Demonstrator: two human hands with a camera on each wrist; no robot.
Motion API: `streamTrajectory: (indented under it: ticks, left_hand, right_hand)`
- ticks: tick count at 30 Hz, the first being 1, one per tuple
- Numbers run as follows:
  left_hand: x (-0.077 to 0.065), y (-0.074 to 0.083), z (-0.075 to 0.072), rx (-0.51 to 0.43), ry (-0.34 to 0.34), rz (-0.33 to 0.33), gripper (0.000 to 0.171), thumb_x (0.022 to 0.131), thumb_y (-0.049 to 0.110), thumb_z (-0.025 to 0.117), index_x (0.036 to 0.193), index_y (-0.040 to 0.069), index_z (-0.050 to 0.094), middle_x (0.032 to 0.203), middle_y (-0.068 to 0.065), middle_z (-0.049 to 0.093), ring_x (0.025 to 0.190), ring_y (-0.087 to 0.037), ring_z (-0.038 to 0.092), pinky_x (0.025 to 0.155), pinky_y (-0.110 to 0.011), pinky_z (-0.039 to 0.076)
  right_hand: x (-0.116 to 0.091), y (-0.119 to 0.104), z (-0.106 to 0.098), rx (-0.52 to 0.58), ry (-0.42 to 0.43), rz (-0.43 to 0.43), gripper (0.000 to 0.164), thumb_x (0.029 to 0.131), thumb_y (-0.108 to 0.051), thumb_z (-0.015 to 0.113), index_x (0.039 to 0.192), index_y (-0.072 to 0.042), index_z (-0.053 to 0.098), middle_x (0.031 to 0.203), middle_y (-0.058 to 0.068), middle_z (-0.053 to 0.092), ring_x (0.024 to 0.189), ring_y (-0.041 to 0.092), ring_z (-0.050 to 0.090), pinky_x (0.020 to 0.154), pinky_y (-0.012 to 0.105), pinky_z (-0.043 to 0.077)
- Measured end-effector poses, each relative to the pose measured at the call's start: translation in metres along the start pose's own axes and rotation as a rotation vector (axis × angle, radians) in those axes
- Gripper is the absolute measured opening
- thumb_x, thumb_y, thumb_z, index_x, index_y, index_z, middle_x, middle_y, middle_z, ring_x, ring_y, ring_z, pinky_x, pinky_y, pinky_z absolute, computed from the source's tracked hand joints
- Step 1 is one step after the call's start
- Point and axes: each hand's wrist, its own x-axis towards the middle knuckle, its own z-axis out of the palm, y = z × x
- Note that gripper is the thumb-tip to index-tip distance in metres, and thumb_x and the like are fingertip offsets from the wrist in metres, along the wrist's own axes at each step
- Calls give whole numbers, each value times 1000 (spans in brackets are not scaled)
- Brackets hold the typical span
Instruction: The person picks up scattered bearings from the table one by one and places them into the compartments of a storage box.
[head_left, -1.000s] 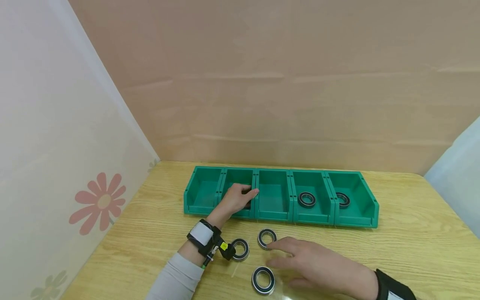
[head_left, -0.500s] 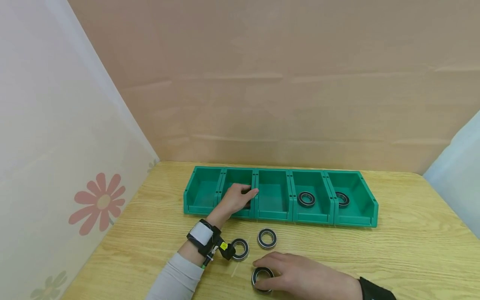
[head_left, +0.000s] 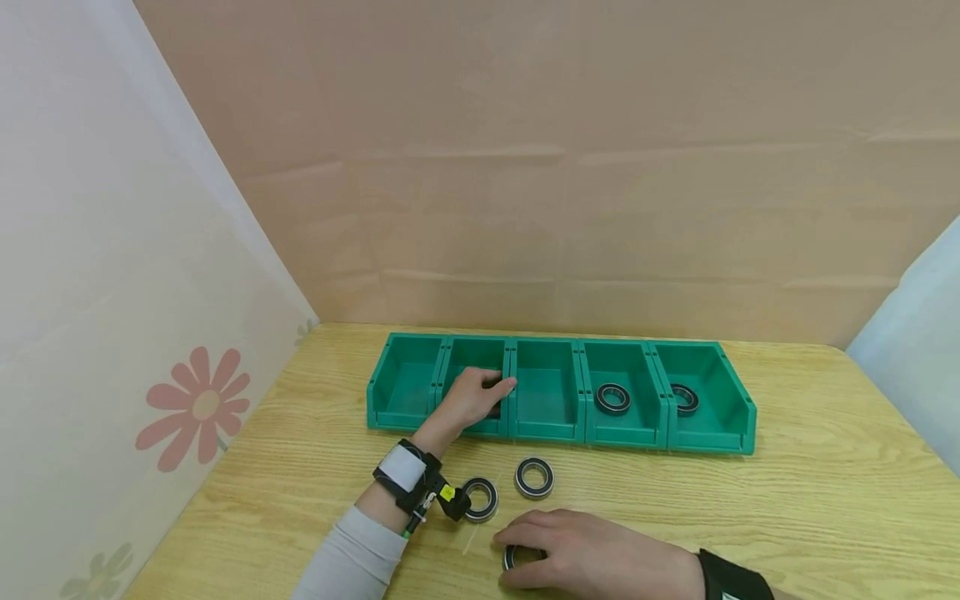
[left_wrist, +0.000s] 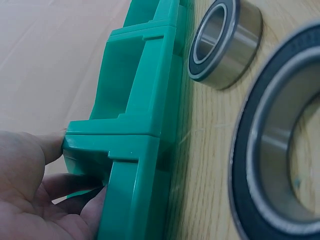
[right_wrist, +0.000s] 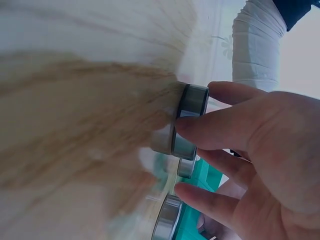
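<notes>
Right grip (head_left: 592,552) newly around nearest bearing (right_wrist: 193,101)

Head view downward, wrist close-ups, bins (head_left: 547,392) shared

1. Left arm (head_left: 352,552): stretched forward and inward, pale sleeve ending short of the wrist.
2. Left hand (head_left: 467,400): back up, thumb extended rightward — fingertips hidden in the head view.
3. Right wrist (head_left: 681,573): low, from the right.
4. Right hand (head_left: 581,550): back up — thumb and forefinger pinching.
</notes>
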Motion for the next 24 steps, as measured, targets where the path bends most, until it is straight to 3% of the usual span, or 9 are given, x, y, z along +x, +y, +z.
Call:
streamTrajectory:
  ticks: [24]
  left_hand:
    - [1, -2, 0, -18, -2, -6, 57, 101, 44, 55, 145, 8, 51, 148, -13, 51, 136, -33, 49, 109, -52, 44]
  right_hand:
    - [6, 5, 1, 69, -76, -13, 35, 97, -40, 61, 131, -32, 61, 134, -9, 59, 117, 4, 55, 97, 13, 48]
